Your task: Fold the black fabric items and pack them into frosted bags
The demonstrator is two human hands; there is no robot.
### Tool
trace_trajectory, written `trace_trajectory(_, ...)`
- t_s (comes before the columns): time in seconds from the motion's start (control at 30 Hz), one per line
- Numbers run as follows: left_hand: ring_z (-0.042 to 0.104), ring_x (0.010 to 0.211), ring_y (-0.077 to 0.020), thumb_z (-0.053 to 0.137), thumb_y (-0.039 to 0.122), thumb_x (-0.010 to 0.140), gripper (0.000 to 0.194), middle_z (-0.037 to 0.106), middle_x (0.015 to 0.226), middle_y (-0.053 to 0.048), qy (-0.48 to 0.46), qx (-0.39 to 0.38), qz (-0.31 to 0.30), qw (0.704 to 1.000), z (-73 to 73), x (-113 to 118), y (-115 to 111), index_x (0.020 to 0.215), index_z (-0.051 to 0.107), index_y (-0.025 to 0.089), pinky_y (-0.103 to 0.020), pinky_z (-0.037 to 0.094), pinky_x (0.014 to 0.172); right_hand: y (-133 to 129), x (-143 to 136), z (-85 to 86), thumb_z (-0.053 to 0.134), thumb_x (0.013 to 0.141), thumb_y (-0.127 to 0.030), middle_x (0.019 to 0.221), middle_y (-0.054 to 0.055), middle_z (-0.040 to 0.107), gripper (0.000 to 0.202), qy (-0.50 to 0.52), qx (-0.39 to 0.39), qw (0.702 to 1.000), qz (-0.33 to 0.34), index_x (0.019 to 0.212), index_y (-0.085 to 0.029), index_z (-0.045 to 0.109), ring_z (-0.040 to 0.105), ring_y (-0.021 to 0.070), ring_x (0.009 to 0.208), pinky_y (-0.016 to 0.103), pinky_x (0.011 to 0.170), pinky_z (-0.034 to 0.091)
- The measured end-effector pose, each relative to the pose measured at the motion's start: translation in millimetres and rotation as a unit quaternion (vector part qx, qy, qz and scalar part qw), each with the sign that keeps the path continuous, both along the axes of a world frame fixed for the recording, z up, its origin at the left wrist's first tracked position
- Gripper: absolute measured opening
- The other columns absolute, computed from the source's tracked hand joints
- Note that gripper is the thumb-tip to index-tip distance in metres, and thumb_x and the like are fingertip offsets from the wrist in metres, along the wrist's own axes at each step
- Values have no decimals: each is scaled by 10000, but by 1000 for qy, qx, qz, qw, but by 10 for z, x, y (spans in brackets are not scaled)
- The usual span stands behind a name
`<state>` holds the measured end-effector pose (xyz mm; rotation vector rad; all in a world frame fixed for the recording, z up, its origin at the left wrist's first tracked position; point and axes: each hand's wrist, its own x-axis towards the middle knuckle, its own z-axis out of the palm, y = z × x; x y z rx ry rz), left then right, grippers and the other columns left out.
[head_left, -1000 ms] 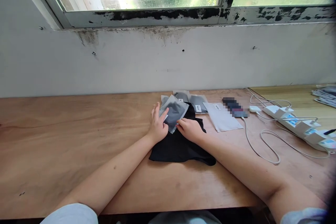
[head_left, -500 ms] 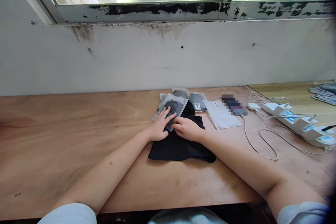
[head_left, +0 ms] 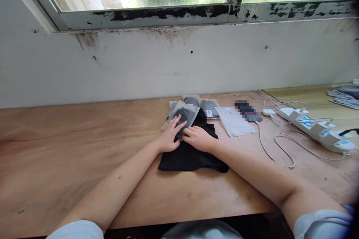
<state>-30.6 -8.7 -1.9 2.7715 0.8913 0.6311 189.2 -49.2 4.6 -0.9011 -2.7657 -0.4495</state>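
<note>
A frosted plastic bag with something dark inside lies on a black cloth garment, which is spread on the table. My left hand rests on the bag with its fingers spread, pressing it flat. At the bag's lower right edge, the fingers of my right hand are curled and closed on the bag; their tips are partly hidden. Behind it lie more frosted bags with dark contents, one of them a bag with a white label.
A white labelled bag lies to the right, beside a blurred-out phone-like device on a white cable. Farther right is a power strip with plugs. Grey packets lie at the far right. Wall and window stand behind the table.
The camera view has tilted and shifted slightly. Both hands stay on the bag in almost the same pose, and nothing on the table has visibly moved.
</note>
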Motion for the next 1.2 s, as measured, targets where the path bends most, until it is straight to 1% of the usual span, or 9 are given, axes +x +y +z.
trace_trajectory(0.17, 104, 1551, -340, 608, 77, 693, 1023, 74, 1690, -64, 6, -19, -20, 1000, 25, -15, -6, 1602, 195, 302, -577, 154, 1244, -24, -18, 50, 459, 1025, -200, 998, 90, 604, 204, -11, 3, 1000, -11, 1003, -158, 657, 559, 206, 884, 333, 746, 418)
trace_trajectory(0.3, 84, 1554, -332, 607, 65, 691, 1075, 51, 1693, -65, 1, -38, -21, 999, 18, -30, 7, 1611, 107, 310, -591, 132, 1243, -34, -29, 65, 427, 1042, -215, 1007, 83, 595, 231, -10, 12, 1000, 8, 1114, -173, 643, 546, 211, 897, 338, 744, 404)
trace_trajectory(0.5, 85, 1556, -313, 596, 61, 709, 1142, 19, 1694, -76, -59, -39, -50, 996, -49, -46, 69, 1610, -67, 295, -573, 178, 1250, -74, -62, 91, 389, 1058, -230, 1090, 93, 582, 259, 10, 24, 1000, -8, 1139, -199, 633, 520, 201, 880, 347, 749, 378)
trace_trajectory(0.6, 116, 1552, -316, 585, 54, 706, 1117, 55, 1691, -80, -89, -34, -59, 994, -56, -57, 87, 1616, -22, 281, -561, 207, 1251, -80, -66, 83, 381, 1059, -231, 1100, 91, 583, 263, 17, 36, 999, -14, 1120, -214, 636, 510, 205, 878, 354, 742, 365)
trace_trajectory(0.83, 179, 1536, -338, 627, 77, 697, 1119, 142, 1676, -121, -80, -11, -47, 996, -49, -44, 56, 1618, 16, 250, -589, 244, 1232, -73, -50, 63, 391, 1048, -215, 1117, 111, 621, 253, 58, 71, 996, -13, 1043, -178, 641, 517, 219, 915, 377, 808, 386)
trace_trajectory(0.9, 239, 1519, -339, 650, 134, 760, 1032, 240, 1648, -134, -91, 27, -42, 995, -63, -31, 57, 1617, 87, 245, -595, 280, 1217, -78, -55, 60, 402, 1038, -195, 1154, 122, 632, 243, 92, 86, 992, -23, 1061, -170, 643, 530, 228, 954, 386, 837, 399)
trace_trajectory(1.03, 439, 1427, -288, 553, 190, 932, 665, 480, 1521, -124, -120, 128, -52, 983, -105, -9, 99, 1555, 330, 260, -550, 408, 1158, -80, -63, 29, 422, 1014, -143, 1240, 131, 640, 241, 161, 111, 980, -28, 1094, -162, 648, 532, 252, 1141, 405, 943, 411)
trace_trajectory(1.1, 480, 1399, -267, 483, 157, 972, 560, 519, 1490, -125, -127, 170, -57, 976, -119, -2, 116, 1518, 402, 254, -529, 441, 1137, -78, -56, 6, 441, 1006, -144, 1276, 130, 637, 235, 187, 119, 975, -16, 1117, -161, 648, 514, 252, 1217, 410, 996, 407)
trace_trajectory(1.2, 484, 1397, -260, 446, 132, 988, 514, 536, 1474, -137, -131, 205, -60, 968, -116, 12, 104, 1492, 444, 234, -521, 452, 1131, -71, -30, -27, 480, 998, -164, 1286, 112, 647, 234, 211, 130, 969, 4, 1156, -191, 651, 519, 243, 1243, 411, 1015, 418)
